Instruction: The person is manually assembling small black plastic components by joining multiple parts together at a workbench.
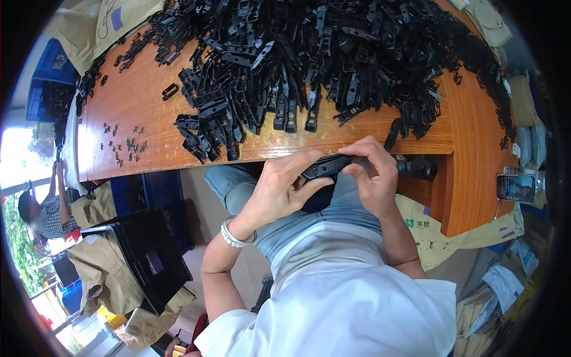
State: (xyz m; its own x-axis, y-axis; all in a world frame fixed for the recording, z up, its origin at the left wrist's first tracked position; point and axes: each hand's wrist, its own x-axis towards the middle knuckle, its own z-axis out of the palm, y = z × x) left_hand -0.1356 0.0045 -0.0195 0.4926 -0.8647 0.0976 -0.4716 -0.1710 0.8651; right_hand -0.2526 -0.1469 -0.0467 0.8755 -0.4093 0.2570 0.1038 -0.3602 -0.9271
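Head view
Left hand (279, 184): curling around the left end of a black part (326, 166), thumb lying along its near side, fingers closed over the top; a pale bead bracelet (235, 236) is sitting on the wrist.
Right hand (372, 169): closing on the right end of the same part, fingertips (357, 150) pressing down on its upper edge, thumb tucked beneath.
Part: being held between both hands, lying roughly level, just off the near table edge and above the person's lap in jeans (285, 220).
Beyond the grip: the wooden table (137, 107) is carrying a big pile (333, 53) of like black parts, spreading across its far side; a few of these are standing in a short row just past the hands.
Left of the grip: small dark bits (126, 144) are lying scattered on bare wood, well apart from the hands.
Right of the grip: a phone (515, 187) is resting at the table's side edge, its screen lit.
Below-left of the grip: a black crate (146, 256) is sitting on the floor beside brown sacks (98, 271).
Far left: another person (44, 211) is bending near the window.
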